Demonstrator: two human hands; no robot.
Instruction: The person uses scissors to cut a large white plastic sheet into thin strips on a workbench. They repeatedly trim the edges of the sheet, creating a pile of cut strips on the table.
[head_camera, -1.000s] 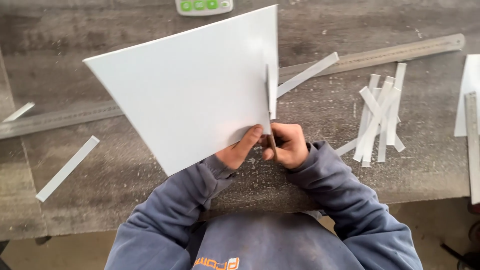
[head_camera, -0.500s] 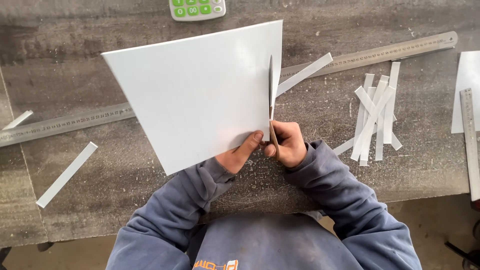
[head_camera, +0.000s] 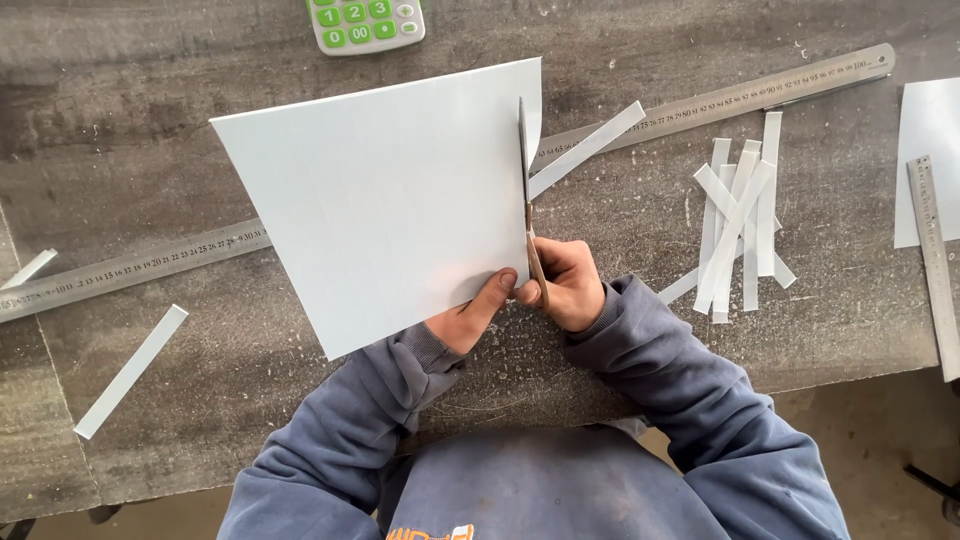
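Observation:
A large pale grey-white sheet is held tilted above the dark worktable. My left hand pinches its near edge, thumb on top. My right hand grips scissors, whose blades run up into a cut along the sheet's right side. A narrow strip stands partly separated to the right of the blades.
A long steel ruler crosses the table diagonally behind the sheet. A pile of several cut strips lies at right, loose strips at left. A green-keyed calculator sits at the top, another sheet with a short ruler at the far right.
The sheet has swung and shifted slightly right and down, and the scissors have advanced farther up the cut, lengthening the strip at the right edge.

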